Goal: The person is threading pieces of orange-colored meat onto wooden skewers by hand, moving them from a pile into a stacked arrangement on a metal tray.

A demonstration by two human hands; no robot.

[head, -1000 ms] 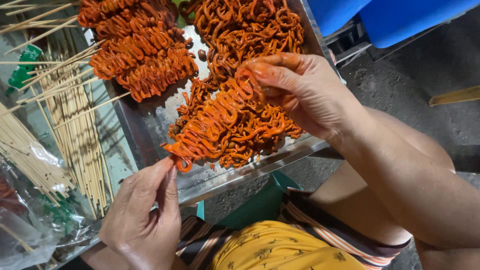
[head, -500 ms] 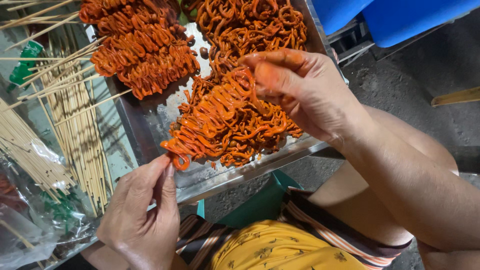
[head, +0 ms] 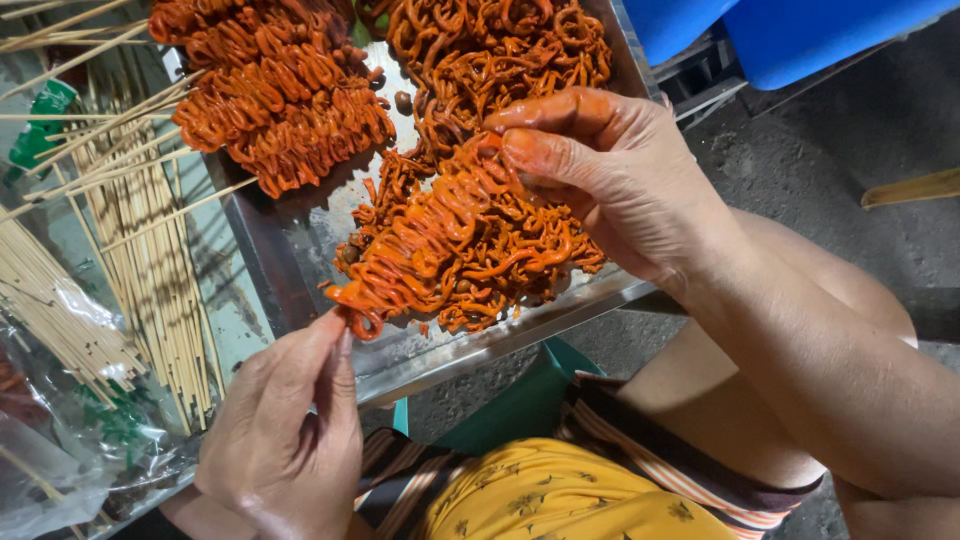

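My left hand (head: 285, 440) pinches the near end of a thin wooden skewer, just below the metal tray's front rim. The skewer is threaded with folded orange marinated strips (head: 425, 245) and lies slanted over the tray. My right hand (head: 610, 175), smeared with orange marinade, grips the far end of that threaded row with thumb and fingers. Loose orange strips (head: 490, 55) lie heaped in the metal tray (head: 470, 345) under and behind the skewer. Finished skewers of the same meat (head: 280, 95) are piled at the tray's far left.
Several bare bamboo skewers (head: 150, 260) lie in a bundle left of the tray, some in a clear plastic bag (head: 60, 440). Blue plastic containers (head: 790, 35) stand at top right above a dark concrete floor. My knees and yellow clothing are below the tray.
Both hands have shifted slightly; the right hand has pushed the strips along the skewer toward the left hand, bunching the row tighter.
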